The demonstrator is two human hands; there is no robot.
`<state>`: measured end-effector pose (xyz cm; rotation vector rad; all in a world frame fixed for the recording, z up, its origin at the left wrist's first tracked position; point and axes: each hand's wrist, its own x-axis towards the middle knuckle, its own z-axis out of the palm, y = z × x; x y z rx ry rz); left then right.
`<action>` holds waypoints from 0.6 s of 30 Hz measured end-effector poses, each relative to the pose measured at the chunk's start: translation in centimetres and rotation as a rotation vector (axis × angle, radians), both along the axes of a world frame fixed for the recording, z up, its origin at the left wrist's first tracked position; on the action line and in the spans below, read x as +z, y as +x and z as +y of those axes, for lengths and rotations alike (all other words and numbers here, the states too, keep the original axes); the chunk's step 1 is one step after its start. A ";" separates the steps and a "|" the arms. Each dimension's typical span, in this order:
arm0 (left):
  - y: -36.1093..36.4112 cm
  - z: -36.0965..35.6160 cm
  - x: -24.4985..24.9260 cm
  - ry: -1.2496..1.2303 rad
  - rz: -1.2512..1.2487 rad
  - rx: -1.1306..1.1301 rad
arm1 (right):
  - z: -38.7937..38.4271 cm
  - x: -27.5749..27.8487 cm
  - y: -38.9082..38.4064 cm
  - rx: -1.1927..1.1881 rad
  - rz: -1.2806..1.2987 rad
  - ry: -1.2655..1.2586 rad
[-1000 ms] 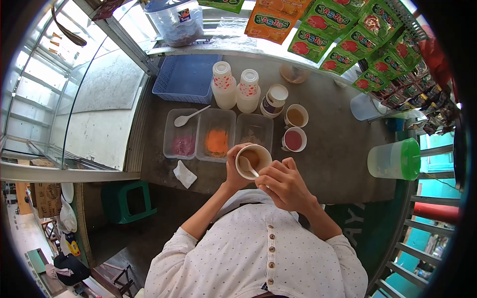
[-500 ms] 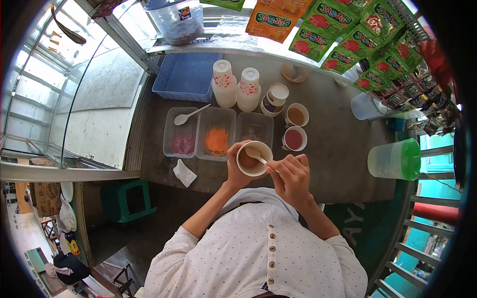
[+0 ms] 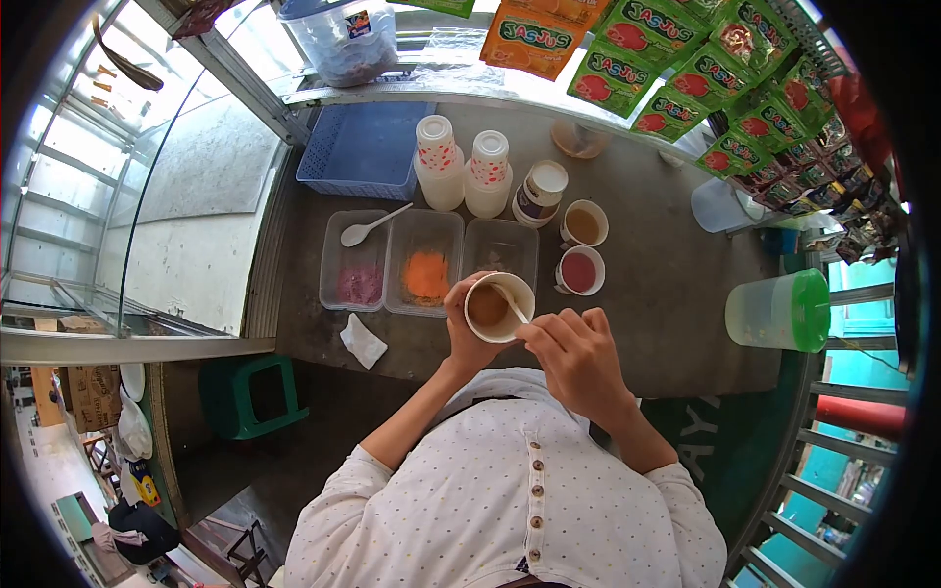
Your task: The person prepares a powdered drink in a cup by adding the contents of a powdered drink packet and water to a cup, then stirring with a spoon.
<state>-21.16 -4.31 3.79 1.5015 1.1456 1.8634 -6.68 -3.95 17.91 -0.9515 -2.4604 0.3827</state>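
My left hand (image 3: 469, 338) is wrapped round a white paper cup (image 3: 527, 299) with brown liquid inside. A white spoon (image 3: 514, 306) leans in that cup, its handle pinched by my right hand (image 3: 578, 358). Beyond the cup, three clear trays stand side by side: one holds purple powder (image 3: 361, 284) and a second white spoon (image 3: 365, 231), one orange powder (image 3: 427, 275), and the third (image 3: 502, 235) a little brownish powder. To the right are a cup of light brown liquid (image 3: 584, 226) and a cup of red liquid (image 3: 578, 273).
Stacked cups (image 3: 437, 167), a blue basket (image 3: 358, 147) and a lidded tub (image 3: 541, 191) stand at the back of the table (image 3: 676, 294). A green-lidded container (image 3: 774, 314) is at right. Sachets (image 3: 616, 83) hang above. A green stool (image 3: 245, 397) is at lower left.
The spoon in the held cup has shifted and its handle stands at a steeper angle. My right hand has moved slightly down, with its fingers turned a little.
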 end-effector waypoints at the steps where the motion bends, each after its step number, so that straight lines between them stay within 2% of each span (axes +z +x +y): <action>1: 0.1 0.0 -0.2 0.001 -0.001 -0.002 | 0.0 -0.2 0.0 0.007 -0.049 0.032; 5: 0.2 -0.4 -0.9 -0.045 0.002 0.004 | 0.0 -0.2 0.2 0.136 -0.001 -0.071; 8: 0.3 -0.5 -0.5 -0.033 0.010 0.004 | 0.2 0.2 0.2 0.078 -0.029 -0.013; 14: 0.4 -0.4 -0.8 -0.007 -0.045 -0.045 | 0.2 0.0 0.3 0.109 0.102 -0.110; 16: 0.4 -0.6 -0.5 0.007 -0.077 -0.061 | 0.4 -0.2 0.2 -0.007 0.117 -0.044; 18: 0.4 -0.6 0.2 -0.012 -0.018 -0.037 | 0.3 0.1 0.4 0.000 0.100 -0.048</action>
